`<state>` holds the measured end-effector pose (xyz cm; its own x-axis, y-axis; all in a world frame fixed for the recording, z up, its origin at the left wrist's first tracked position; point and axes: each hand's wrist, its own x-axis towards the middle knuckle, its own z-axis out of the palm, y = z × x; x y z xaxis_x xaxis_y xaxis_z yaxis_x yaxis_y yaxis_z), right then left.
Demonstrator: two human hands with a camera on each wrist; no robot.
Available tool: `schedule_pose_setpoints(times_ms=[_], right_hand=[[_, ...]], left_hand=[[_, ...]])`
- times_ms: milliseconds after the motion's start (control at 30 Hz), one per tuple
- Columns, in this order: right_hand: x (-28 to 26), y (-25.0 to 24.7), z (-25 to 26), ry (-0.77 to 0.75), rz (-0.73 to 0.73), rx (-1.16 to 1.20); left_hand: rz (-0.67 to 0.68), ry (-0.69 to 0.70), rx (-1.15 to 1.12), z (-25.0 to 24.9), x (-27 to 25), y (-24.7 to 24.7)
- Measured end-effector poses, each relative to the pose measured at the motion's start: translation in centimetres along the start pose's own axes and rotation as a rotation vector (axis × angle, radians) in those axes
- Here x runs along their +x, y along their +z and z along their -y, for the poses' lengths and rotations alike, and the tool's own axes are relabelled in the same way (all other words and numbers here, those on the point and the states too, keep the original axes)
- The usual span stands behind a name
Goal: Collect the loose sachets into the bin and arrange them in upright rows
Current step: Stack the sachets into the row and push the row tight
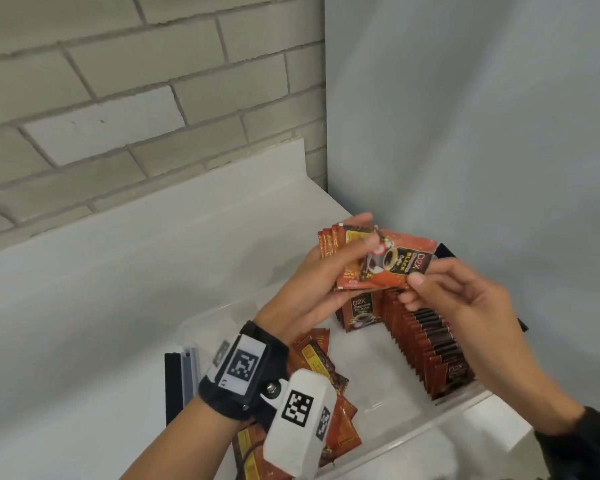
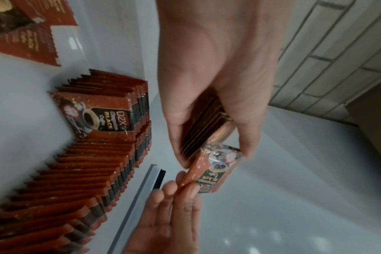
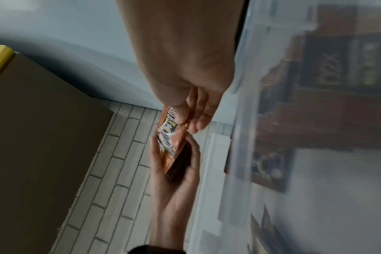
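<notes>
So right now my left hand (image 1: 312, 289) has a small stack of sachets (image 1: 329, 242) clamped between thumb and fingers, up over the clear bin (image 1: 413, 434). My right hand (image 1: 465, 306) is pinching the corner of the top sachet (image 1: 392, 263), the one showing the coffee cup print, and it lies flat across the stack. Down in the bin there's an upright row (image 1: 426, 344) along the right side, plus a messy heap of loose sachets (image 1: 326, 372) under my left wrist. The bin sits on a white counter (image 1: 101, 289) by a brick wall (image 1: 118, 81).
</notes>
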<state>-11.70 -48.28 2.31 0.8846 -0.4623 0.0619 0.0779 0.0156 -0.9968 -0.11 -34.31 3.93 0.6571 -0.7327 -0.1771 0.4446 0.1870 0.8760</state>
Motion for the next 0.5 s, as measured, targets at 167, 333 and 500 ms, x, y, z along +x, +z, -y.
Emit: schedule_pose_setpoints(times_ms=[167,333,500], right_hand=[[2.3,-1.6,2.5,-0.032,0.138,-0.333],[4.7,-0.2,2.9,-0.196,0.445,-1.036],[5.9,2.2,1.9,-0.187,0.620,-1.342]], left_hand=[[-0.171,0.202,-0.146,-0.4,0.6,-0.6],[-0.269,0.219,-0.167,-0.5,0.8,-1.1],[-0.259,0.213,-0.139,-0.3,1.0,-1.2]])
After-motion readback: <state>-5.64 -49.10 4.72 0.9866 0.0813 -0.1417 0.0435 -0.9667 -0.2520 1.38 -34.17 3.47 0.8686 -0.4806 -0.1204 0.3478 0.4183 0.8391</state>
